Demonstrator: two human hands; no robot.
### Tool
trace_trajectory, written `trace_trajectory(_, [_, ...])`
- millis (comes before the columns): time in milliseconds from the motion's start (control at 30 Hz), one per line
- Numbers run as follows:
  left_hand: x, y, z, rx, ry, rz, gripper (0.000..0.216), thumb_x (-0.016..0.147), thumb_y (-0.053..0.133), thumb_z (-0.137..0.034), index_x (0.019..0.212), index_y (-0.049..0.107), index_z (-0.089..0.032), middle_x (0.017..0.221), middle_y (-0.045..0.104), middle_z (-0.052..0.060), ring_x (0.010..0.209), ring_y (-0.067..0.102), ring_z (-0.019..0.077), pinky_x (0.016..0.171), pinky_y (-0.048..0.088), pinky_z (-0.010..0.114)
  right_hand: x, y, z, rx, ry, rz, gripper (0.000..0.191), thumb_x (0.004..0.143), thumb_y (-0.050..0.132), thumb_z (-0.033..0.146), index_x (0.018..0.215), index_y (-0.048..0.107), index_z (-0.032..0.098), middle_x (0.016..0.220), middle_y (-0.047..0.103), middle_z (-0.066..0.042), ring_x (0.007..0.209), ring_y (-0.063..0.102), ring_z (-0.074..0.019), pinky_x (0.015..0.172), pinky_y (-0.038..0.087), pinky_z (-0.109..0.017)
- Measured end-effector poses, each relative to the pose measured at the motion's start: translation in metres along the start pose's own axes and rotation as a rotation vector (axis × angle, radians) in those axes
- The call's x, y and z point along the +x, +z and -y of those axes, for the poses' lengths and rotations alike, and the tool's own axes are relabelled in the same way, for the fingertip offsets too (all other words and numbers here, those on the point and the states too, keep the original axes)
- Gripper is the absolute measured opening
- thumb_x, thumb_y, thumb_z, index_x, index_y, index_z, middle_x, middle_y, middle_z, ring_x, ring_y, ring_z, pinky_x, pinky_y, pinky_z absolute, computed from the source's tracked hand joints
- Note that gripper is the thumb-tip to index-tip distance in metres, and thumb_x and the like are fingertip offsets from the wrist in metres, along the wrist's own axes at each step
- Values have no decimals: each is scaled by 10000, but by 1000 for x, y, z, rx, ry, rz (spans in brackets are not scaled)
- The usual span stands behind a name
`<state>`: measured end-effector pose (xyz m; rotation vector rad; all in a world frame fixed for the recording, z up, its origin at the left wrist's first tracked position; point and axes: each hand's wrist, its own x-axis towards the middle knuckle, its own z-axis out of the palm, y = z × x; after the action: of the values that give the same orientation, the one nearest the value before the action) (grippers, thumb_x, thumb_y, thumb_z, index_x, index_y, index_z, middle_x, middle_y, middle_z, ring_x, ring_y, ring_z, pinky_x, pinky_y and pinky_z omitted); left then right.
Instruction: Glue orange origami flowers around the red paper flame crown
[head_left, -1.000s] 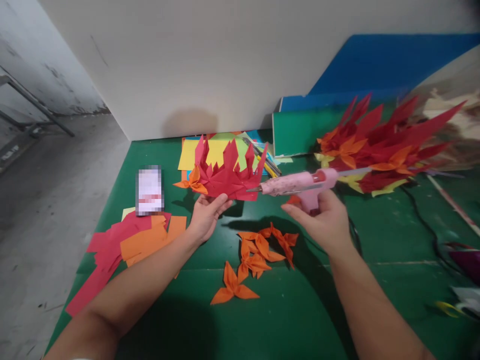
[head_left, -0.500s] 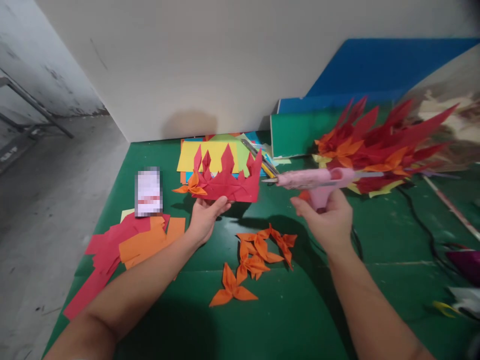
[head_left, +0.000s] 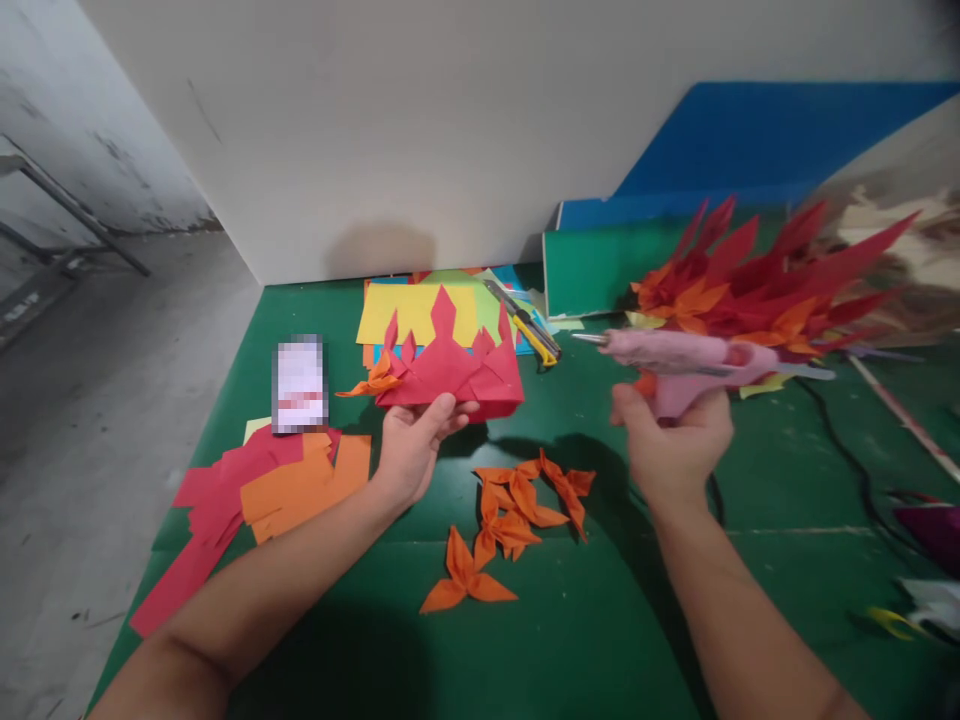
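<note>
My left hand [head_left: 417,440] grips the lower edge of a red folded paper piece [head_left: 450,372] with several upright spikes and a small orange folded flower [head_left: 373,381] stuck on its left end. It is held above the green table [head_left: 570,640]. My right hand [head_left: 677,442] is wrapped round the handle of a pink glue gun [head_left: 679,353], whose metal nozzle points left, a hand's width right of the red piece. Below and between the hands lie several loose orange paper flowers [head_left: 517,505].
A big red and orange spiky paper bundle [head_left: 757,285] lies at the right rear, behind the gun. Coloured sheets [head_left: 420,310] and a yellow cutter [head_left: 525,325] sit by the white wall. Red and orange paper scraps [head_left: 262,485] and a small card [head_left: 300,385] lie left. A black cord [head_left: 855,460] runs right.
The glue gun has drawn back to the right, away from the red piece. My left hand has tilted the red piece flatter and lowered it slightly.
</note>
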<state>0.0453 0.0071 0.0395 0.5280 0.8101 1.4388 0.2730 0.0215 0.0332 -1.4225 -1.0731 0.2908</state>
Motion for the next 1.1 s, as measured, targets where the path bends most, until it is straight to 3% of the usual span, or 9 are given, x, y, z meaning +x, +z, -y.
trace_trajectory(200, [6, -5, 10, 95, -61, -56, 299, 546, 861, -306, 680, 685, -105, 672, 717, 39, 692, 710, 182, 723, 584, 290, 0, 2, 1, -25, 3, 2, 412, 597, 735, 477, 757, 441, 236, 545, 500, 78, 433, 471, -120, 469, 421, -283])
trace_trajectory(300, [16, -9, 16, 80, -82, -52, 355, 534, 867, -290, 796, 707, -112, 804, 745, 52, 804, 710, 187, 870, 551, 347, -6, 4, 6, -179, -2, 84, 417, 602, 704, 548, 763, 482, 234, 607, 556, 34, 501, 519, -152, 508, 445, -308])
trace_trajectory(400, [19, -10, 19, 60, -102, -45, 429, 507, 878, -290, 868, 707, -132, 856, 750, 54, 855, 707, 203, 919, 527, 393, -14, 6, 13, -374, -58, 189, 395, 648, 658, 583, 772, 524, 233, 634, 576, 2, 548, 539, -173, 539, 440, -311])
trace_trajectory(667, [10, -7, 20, 71, -113, 24, 398, 532, 869, -314, 850, 719, -128, 882, 751, 68, 848, 703, 215, 848, 575, 401, -28, 9, 23, -684, -213, 272, 394, 689, 611, 617, 711, 507, 237, 534, 490, 6, 507, 498, -174, 513, 353, -289])
trace_trajectory(933, [7, -4, 18, 112, -110, 52, 383, 515, 871, -346, 805, 739, -134, 817, 752, 41, 780, 695, 175, 775, 599, 312, -28, 9, 25, -792, -259, 323, 337, 715, 536, 542, 609, 462, 231, 506, 476, -20, 490, 474, -173, 486, 284, -278])
trace_trajectory(1100, [8, -3, 18, 165, -103, 12, 384, 480, 869, -388, 726, 736, -124, 747, 745, 22, 733, 693, 168, 748, 606, 300, -27, 8, 20, -793, -410, 295, 330, 729, 503, 495, 564, 477, 210, 463, 400, 4, 449, 367, -122, 464, 216, -253])
